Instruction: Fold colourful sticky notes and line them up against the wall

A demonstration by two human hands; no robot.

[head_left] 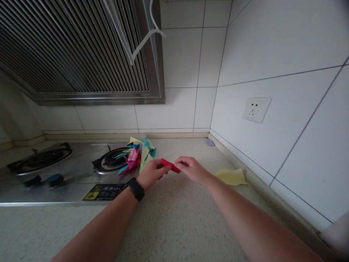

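A small folded piece of red paper (169, 165) is held above the countertop between my two hands. My left hand (154, 173), with a black watch (135, 189) on the wrist, pinches its left part between thumb and fingers. On the other end, my right hand (190, 168) is closed with thumb and fingertips at the paper's edge. Just left of my left hand lies a pile of coloured folded papers (133, 157) in pink, red, blue, yellow and green, partly over the stove. A yellow paper sheet (231, 177) lies beyond my right forearm.
The gas stove (69, 193) with two burners fills the left side. A range hood (98, 98) hangs above it, with a white hanger-like piece (145, 40) in front. A small purple paper (210, 142) sits in the corner. A socket (256, 109) is on the right wall.
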